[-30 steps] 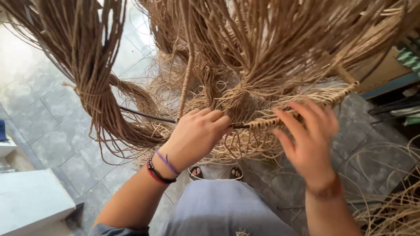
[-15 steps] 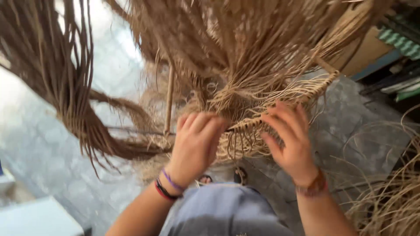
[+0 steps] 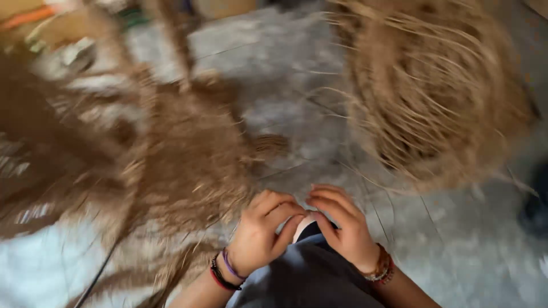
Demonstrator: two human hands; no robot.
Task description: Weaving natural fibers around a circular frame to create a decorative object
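The view is smeared by motion. My left hand and my right hand sit close together over my knee in grey-blue trousers, fingers curled inward and fingertips nearly meeting. The blur hides whether anything thin lies between the fingers. A large mass of brown straw-like fibre spreads just left of my left hand, its loose ends reaching towards the wrist. A second rounded bundle of pale fibre strands hangs at the upper right, apart from both hands.
A grey stone-tiled floor lies underneath. Blurred orange and tan objects sit at the top left. A dark shape shows at the right edge. Thin loose strands cross the floor near my right hand.
The view has swung sharply. Both hands have come off the woven fibre rim and dropped together over my knee; the fibre mass now lies to the left.
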